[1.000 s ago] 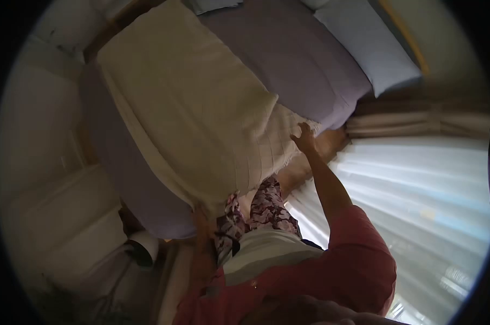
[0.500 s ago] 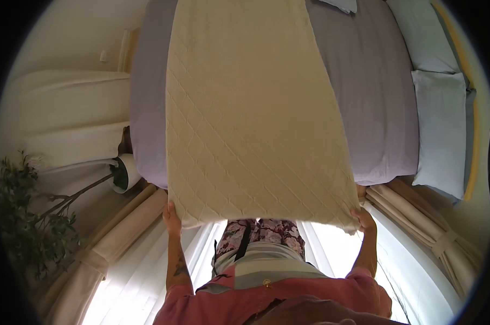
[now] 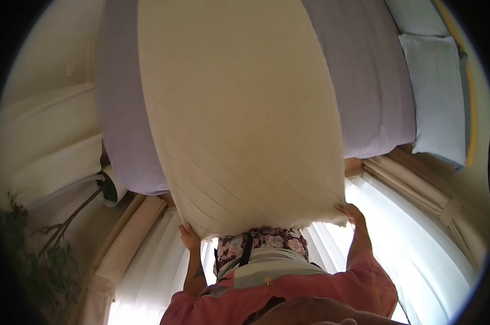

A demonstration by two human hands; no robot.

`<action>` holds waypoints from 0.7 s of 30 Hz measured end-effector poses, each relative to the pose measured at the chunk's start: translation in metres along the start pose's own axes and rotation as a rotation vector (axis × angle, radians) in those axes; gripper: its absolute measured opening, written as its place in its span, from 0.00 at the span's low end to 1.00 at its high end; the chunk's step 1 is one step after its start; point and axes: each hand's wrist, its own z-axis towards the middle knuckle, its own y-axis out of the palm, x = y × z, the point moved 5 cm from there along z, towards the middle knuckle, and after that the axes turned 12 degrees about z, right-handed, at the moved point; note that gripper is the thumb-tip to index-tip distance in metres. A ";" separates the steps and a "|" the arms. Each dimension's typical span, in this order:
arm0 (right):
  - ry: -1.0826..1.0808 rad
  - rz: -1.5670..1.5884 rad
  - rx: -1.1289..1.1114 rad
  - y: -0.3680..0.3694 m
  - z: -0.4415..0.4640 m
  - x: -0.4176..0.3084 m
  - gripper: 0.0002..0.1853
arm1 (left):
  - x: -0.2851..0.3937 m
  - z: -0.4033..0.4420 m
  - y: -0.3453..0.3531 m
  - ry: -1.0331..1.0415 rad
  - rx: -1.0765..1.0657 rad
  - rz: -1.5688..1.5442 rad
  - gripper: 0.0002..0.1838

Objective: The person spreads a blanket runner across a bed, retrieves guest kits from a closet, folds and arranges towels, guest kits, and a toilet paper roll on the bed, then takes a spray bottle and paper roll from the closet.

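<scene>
A cream blanket (image 3: 245,119) with a raised diamond pattern lies across the purple-grey bed cover (image 3: 364,86), and its near end is stretched out in front of my body. My left hand (image 3: 190,237) pinches the blanket's near left corner. At the near right corner, my right hand (image 3: 353,214) is closed on the blanket's edge. Between the two hands the fringed edge hangs slightly curved over my flowered trousers (image 3: 272,239).
Pale blue pillows (image 3: 437,92) lie at the bed's right end. A potted plant (image 3: 41,260) with a white pot (image 3: 114,187) stands at the left. Beige curtains (image 3: 131,233) and sheer white ones (image 3: 413,233) hang behind me on both sides.
A second ago my right hand was open above the blanket; now both hands grip its near corners. Since half a second ago the left corner has come lower and nearer my body.
</scene>
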 end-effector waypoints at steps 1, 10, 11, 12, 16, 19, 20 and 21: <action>-0.002 -0.089 0.027 0.000 0.037 0.013 0.34 | -0.005 0.001 0.008 -0.038 0.050 0.169 0.17; -0.403 -0.453 0.810 0.081 0.104 -0.055 0.36 | -0.097 0.102 0.109 -0.163 -0.237 0.418 0.27; -0.612 -0.312 0.766 0.082 0.110 -0.064 0.35 | -0.107 0.119 0.120 0.107 -0.024 0.195 0.28; -0.750 -0.288 0.739 0.082 0.123 -0.074 0.35 | -0.087 0.134 0.117 0.080 -0.015 -0.077 0.26; -0.910 -0.024 0.636 0.097 0.124 -0.112 0.28 | -0.031 0.167 0.127 -0.304 -0.186 -0.537 0.25; -0.708 0.001 0.733 0.091 0.140 -0.106 0.22 | -0.026 0.165 0.137 -0.398 -0.237 -0.503 0.25; -0.686 -0.080 0.724 0.089 0.156 -0.097 0.20 | -0.028 0.163 0.140 -0.412 -0.246 -0.491 0.25; -0.661 -0.166 0.709 0.085 0.170 -0.087 0.19 | -0.030 0.160 0.144 -0.422 -0.260 -0.474 0.24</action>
